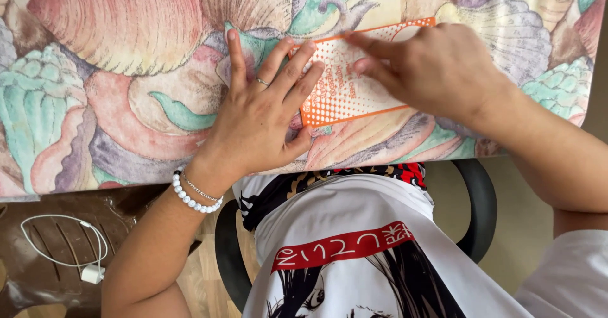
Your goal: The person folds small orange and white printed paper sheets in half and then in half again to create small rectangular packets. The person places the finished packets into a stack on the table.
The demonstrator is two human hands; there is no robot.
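An orange and white flat packet (345, 93) with a dotted pattern lies on a table covered by a cloth printed with large seashells (126, 52). My left hand (263, 112) lies flat, fingers spread, with the fingertips pressing the packet's left edge; it wears a ring and a white bead bracelet. My right hand (430, 68) rests on the packet's right part, index and middle fingers stretched across its top. Neither hand grips the packet.
The table's near edge runs just above my lap. I sit in a black-armed chair (478, 198). A brown plastic chair (57, 248) at the lower left carries a white charger and cable (88, 267).
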